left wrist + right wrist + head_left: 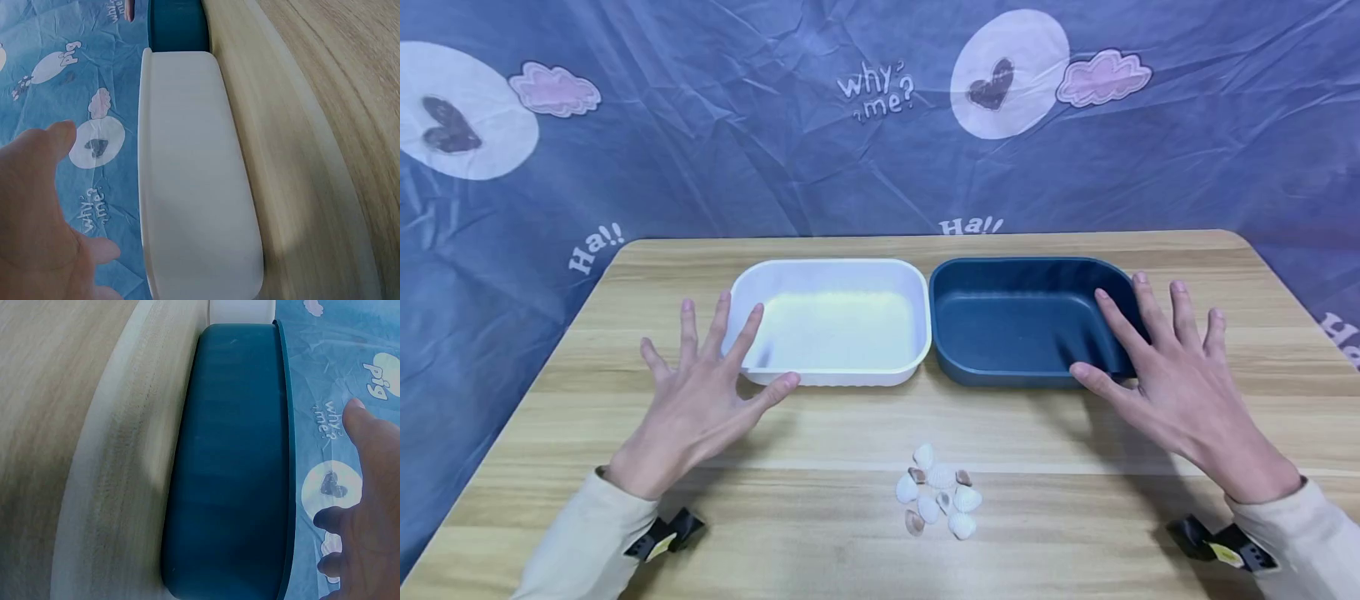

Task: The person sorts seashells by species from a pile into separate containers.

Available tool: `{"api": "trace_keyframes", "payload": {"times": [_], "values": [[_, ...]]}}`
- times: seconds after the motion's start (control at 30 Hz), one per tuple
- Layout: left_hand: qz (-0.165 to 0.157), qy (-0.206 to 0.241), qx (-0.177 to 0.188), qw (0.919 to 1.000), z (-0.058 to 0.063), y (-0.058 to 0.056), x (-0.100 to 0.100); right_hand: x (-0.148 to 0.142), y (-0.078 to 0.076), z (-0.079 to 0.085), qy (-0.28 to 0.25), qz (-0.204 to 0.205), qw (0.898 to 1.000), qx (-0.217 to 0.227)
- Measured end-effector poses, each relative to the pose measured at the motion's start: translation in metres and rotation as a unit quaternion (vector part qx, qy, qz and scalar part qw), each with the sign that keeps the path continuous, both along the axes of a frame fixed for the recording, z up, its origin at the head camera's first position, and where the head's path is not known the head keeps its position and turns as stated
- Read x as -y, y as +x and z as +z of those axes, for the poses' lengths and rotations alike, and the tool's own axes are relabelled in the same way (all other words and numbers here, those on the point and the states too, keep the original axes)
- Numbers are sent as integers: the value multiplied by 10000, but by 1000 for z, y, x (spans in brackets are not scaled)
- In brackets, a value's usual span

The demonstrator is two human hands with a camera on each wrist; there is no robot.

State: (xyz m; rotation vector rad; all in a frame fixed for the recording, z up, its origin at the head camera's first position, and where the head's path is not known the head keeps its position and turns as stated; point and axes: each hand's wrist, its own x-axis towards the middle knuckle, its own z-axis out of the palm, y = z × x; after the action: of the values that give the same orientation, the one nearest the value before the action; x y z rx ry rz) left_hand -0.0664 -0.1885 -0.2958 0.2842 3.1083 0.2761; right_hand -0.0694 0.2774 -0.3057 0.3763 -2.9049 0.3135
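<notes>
With fingers spread wide, my left hand (703, 400) hovers over the near left corner of a white tray (842, 377), holding nothing. My right hand (1183, 387), also splayed and free of any object, is above the near right corner of a dark blue tray (1015, 321). Both trays appear bare inside and stand side by side. Each wrist view shows the long outer wall of a tray, white wall (194, 175) on the left and blue wall (231, 462) on the right. A small cluster of seashells (941, 477), mostly white with several brownish ones, lies on the table in front of the trays.
The wooden table (820, 542) has rounded far corners. Behind it hangs a blue printed cloth (737, 150). A black strap-like device with a yellow label is at each sleeve cuff, the left device (664, 535) and the right device (1221, 546).
</notes>
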Motion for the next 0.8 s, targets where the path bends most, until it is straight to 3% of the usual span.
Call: {"api": "trace_keyframes", "payload": {"times": [0.63, 0.8], "values": [[17, 17, -109, 9999, 8, 3, 1, -2, 7, 5, -40, 24, 10000, 11], [-201, 349, -129, 9991, 8, -2, 6, 4, 12, 8, -734, 394, 9962, -250]]}}
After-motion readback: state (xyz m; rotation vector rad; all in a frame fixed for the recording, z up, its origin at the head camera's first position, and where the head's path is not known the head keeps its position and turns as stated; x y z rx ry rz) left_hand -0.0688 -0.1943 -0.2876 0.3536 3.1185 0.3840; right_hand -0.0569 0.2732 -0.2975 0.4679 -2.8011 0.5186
